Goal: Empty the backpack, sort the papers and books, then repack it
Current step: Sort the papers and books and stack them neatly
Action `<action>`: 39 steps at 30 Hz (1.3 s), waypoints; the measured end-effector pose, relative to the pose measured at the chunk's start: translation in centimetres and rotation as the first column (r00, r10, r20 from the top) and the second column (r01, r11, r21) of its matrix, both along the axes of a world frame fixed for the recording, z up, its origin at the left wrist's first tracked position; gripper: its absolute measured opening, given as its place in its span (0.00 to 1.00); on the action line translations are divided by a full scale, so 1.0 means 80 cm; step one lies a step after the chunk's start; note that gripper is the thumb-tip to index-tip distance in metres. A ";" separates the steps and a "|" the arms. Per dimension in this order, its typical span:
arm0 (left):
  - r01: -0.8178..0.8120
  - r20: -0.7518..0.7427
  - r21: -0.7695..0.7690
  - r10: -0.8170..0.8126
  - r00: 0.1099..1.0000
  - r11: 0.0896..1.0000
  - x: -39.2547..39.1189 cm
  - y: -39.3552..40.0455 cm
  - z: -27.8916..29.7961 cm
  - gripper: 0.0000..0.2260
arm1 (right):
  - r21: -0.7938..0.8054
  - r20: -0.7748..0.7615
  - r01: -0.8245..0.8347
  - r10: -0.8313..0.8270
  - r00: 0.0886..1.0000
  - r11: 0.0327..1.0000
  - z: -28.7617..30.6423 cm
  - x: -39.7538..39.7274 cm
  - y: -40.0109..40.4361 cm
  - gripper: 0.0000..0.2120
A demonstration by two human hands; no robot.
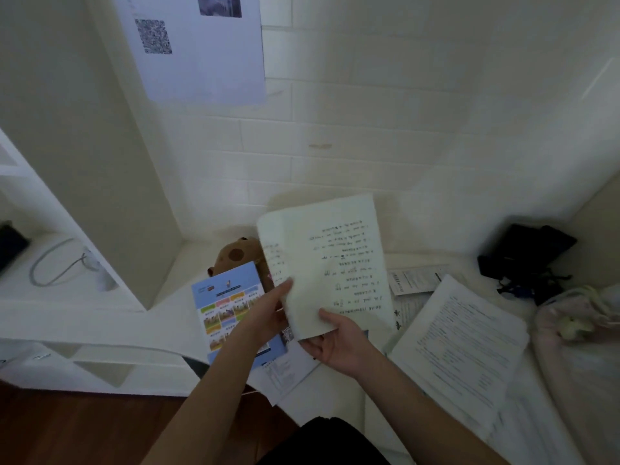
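Both hands, right hand (pixel 339 344) and left hand (pixel 268 313), pinch a handwritten booklet (pixel 328 263); printed papers (pixel 459 347) right of it, so mid-sorting I'd say, repacking still ahead.

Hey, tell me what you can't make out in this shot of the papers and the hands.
All in the head view:
- Booklet, gripped by both hands: handwriting too small and blurred to read.
- Blue brochure: lower right hidden by the left hand.
- Brown plush toy: mostly hidden behind the brochure and booklet.
- Sheets under the right hand: partly covered.
- Printed stack: text blurred.
- Black bag: too dark to tell whether open.
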State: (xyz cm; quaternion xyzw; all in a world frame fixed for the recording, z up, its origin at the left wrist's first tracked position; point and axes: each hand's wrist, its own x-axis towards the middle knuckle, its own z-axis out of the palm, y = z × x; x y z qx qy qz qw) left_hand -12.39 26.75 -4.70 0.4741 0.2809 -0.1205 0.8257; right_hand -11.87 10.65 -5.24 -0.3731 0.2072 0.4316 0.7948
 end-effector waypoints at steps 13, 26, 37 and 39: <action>-0.070 0.125 0.370 0.025 0.992 0.927 0.019 -0.039 0.006 0.34 | -0.708 0.469 -0.094 0.566 0.678 0.700 -0.007 0.003 -0.042 0.13; -0.169 0.342 0.478 -0.005 0.940 0.862 0.029 -0.038 0.037 0.34 | -0.697 0.717 0.375 0.600 0.355 0.611 -0.008 -0.017 -0.048 0.19; -0.217 0.336 0.553 0.023 0.942 0.805 0.017 -0.037 0.049 0.22 | -0.598 0.689 0.197 0.372 0.623 0.777 -0.003 -0.023 -0.054 0.20; -0.042 0.254 0.545 -0.117 0.960 0.837 0.012 -0.040 0.050 0.25 | -0.566 0.703 0.192 0.349 0.620 0.802 0.002 -0.024 -0.057 0.18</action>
